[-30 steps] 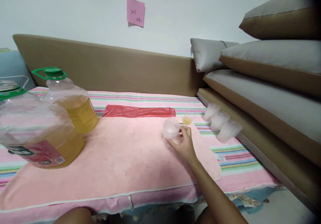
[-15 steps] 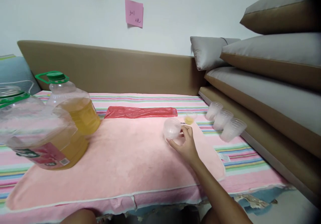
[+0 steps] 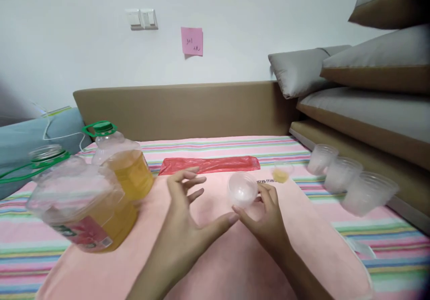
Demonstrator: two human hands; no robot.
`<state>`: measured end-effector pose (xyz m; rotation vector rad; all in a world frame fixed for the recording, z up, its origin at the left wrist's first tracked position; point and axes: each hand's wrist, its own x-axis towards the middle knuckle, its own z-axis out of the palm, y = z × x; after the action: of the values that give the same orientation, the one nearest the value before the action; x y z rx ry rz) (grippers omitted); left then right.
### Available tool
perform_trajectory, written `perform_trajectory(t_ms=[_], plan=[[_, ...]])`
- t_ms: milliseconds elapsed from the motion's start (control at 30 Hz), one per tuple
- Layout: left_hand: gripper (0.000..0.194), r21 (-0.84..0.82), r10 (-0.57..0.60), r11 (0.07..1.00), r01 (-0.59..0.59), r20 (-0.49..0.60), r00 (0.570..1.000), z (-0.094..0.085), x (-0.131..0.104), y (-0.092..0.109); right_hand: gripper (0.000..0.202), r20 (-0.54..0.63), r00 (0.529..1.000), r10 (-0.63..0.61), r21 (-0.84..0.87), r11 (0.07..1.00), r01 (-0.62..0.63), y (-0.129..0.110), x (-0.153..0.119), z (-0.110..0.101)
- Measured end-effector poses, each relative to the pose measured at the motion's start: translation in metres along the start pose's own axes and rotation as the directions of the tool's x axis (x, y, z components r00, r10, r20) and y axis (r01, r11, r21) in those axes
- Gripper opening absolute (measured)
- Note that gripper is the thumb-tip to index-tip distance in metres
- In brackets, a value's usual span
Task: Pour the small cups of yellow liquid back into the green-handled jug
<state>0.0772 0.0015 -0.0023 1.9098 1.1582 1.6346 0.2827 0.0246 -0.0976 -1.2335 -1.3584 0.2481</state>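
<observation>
A clear plastic cup [image 3: 242,188] is pinched at its right side by my right hand [image 3: 267,212], over the pink mat [image 3: 215,259]. Just left of the cup is my left hand [image 3: 191,219], its fingers spread and holding nothing; the thumb reaches close under the cup. Behind my right hand, a small clear cup [image 3: 282,173] with some yellow liquid stands near the mat's far right corner. At left are an uncapped jug [image 3: 85,215] and a jug with a green cap [image 3: 129,168], both partly full of yellow liquid.
Three stacks of clear cups stand at right, the nearest cup stack [image 3: 367,193] by the brown cushions. A folded red plastic bag [image 3: 210,164] lies across the mat's far edge. Grey pillows [image 3: 372,107] are piled at far right.
My left hand has come into view and moved up beside the cup. My right hand still grips the cup. The camera view has shifted, so the jugs appear further right.
</observation>
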Motion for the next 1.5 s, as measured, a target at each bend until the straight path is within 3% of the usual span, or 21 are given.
perform_trajectory(t_ms=[133, 233, 333, 467, 633, 1500], plan=[[0.086, -0.068, -0.138, 0.987, 0.148, 0.139, 0.981, 0.041, -0.005, -0.032, 0.054, -0.036, 0.999, 0.039, -0.039, 0.998, -0.04, 0.002, -0.004, 0.005], [0.075, -0.086, -0.186, 0.977, 0.194, 0.086, 0.979, 0.059, -0.018, -0.041, 0.052, -0.032, 0.998, 0.045, -0.063, 0.997, -0.047, 0.0, -0.007, 0.009], [0.066, -0.031, -0.083, 0.996, 0.082, -0.057, 0.995, 0.063, -0.028, -0.043, 0.049, -0.029, 0.999, 0.026, -0.069, 0.997, -0.028, -0.003, -0.008, 0.01], [0.067, 0.042, 0.101, 0.994, -0.098, -0.099, 0.99, 0.068, -0.028, -0.044, 0.052, -0.013, 1.0, -0.003, -0.1, 0.995, 0.002, -0.002, -0.008, 0.006], [0.062, -0.034, 0.027, 0.999, -0.032, -0.138, 0.99, 0.08, -0.025, -0.04, 0.055, -0.004, 1.0, -0.009, -0.138, 0.99, 0.008, 0.001, -0.008, 0.002], [0.058, 0.139, 0.173, 0.977, -0.163, -0.06, 0.983, 0.075, -0.015, -0.034, 0.058, 0.029, 0.999, -0.014, -0.134, 0.991, 0.017, 0.006, -0.011, 0.004]])
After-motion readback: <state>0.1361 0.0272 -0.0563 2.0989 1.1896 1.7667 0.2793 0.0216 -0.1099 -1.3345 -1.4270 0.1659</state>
